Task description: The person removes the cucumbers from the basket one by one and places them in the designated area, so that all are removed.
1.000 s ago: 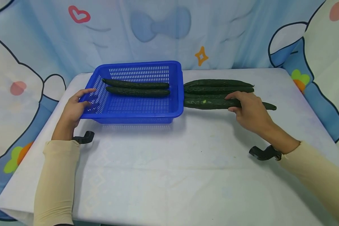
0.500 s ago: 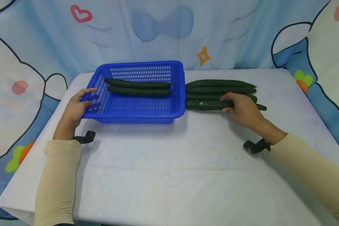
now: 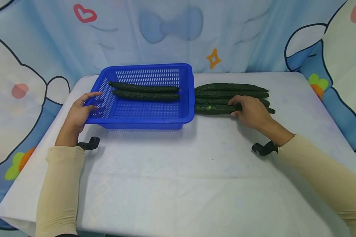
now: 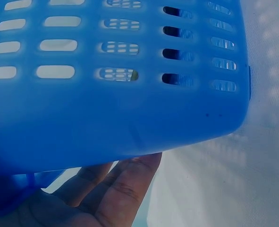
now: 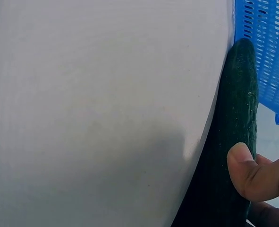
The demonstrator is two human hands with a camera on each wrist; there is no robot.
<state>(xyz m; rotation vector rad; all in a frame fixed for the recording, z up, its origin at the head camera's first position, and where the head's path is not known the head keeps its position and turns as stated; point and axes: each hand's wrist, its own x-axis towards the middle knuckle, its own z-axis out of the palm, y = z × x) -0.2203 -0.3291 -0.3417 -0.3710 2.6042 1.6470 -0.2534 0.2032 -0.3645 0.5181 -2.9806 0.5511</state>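
Note:
In the head view, my left hand [image 3: 78, 113] holds the left end of a blue plastic basket [image 3: 139, 120]. The left wrist view has its fingers [image 4: 130, 189] against the basket's slotted wall [image 4: 82, 118]. Two dark green cucumbers [image 3: 145, 96] lie side by side inside, toward the back. Right of the basket, several more cucumbers [image 3: 231, 87] lie in a row on the table. My right hand [image 3: 252, 112] grips the nearest one [image 3: 213, 109], thumb on the near side and fingers over the top. Its left end reaches the basket, seen in the right wrist view against the mesh.
A white cloth covers the table [image 3: 172, 184], whose back edge meets a blue patterned curtain [image 3: 166, 33]. Printed cartoon figures flank the table on both sides. A black wrist camera [image 3: 90, 144] sits at my left wrist, another black camera [image 3: 264, 148] at my right.
My right hand has moved left along with the nearest cucumber, whose right end now sticks out less beyond the row. The left hand and basket stay where they were.

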